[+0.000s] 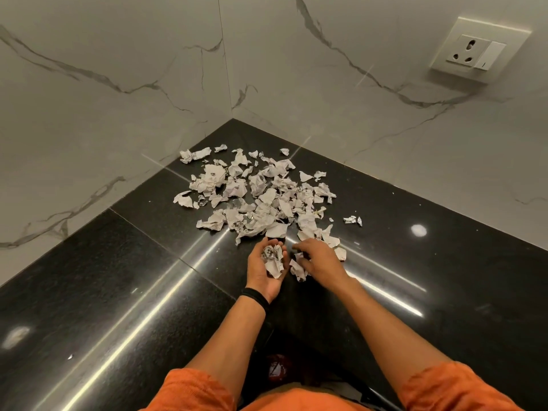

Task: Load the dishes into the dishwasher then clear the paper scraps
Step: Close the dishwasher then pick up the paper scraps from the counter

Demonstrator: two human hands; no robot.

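Two hands. One big pile of paper scraps [261,197], too many to count, on black counter [118,277] in wall corner. Left hand [267,271] palm up, fingers cupped round few scraps. Right hand [318,261] palm down over more scraps; pinching or not, cannot tell. One wall socket [471,50]. Print on scraps too small to read.

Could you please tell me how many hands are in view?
2. The left hand cups paper scraps in front of the pile; the right hand sits beside it, curled over more scraps.
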